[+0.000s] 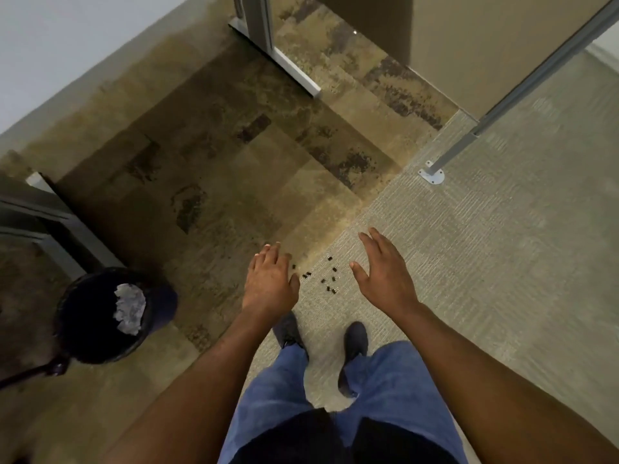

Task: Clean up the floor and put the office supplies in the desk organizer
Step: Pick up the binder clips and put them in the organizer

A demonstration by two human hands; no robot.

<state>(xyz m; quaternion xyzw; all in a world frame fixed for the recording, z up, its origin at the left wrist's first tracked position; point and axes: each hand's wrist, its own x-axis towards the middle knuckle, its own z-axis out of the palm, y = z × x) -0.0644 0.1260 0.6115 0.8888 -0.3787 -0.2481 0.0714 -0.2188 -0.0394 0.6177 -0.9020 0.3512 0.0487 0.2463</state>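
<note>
Beyond the shoes (354,339), small black binder clips (326,276) lie scattered on the carpet (502,262), headings too small to tell, between the empty, spread left hand (269,283) and right hand (385,272). Left of them, a black bin (67,329) holds crumpled paper (130,308).

No readable text, labels, brands, numbers or signs anywhere in view, carpet, bin and clothing all unmarked

Carpeted floor (469,262) carries scattered binder clips (330,277), a bin (100,316).
</note>
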